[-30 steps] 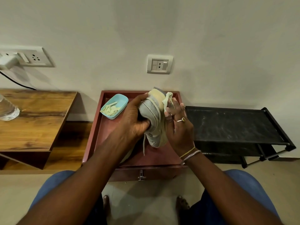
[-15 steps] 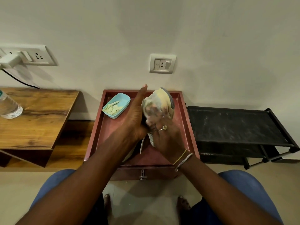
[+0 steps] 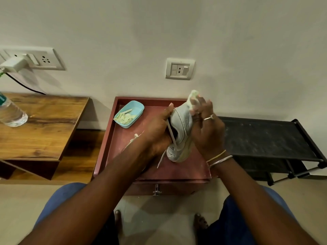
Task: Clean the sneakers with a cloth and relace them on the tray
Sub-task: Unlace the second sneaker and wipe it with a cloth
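In the head view, the sneaker [image 3: 182,131] stands on end over the red tray [image 3: 106,138], held between the two hands. Its long axis runs near upright, with the top end leaning towards the wall and the sole side turned to the right; whether the lower end touches the tray floor cannot be told. The left hand [image 3: 157,131] grips the shoe from the left, fingers curled about the upper and thumb laid up along its top edge; a loose lace [image 3: 170,133] hangs down just beside it. The right hand [image 3: 207,131] lies against the sole side, fingers mostly extended, their tips pinching a pale cloth [image 3: 192,98] onto the shoe's top end. Wiping seems to be in hand. The right hand sits nearer the sole, so the next stroke likely runs down that long axis while the left hand braces.
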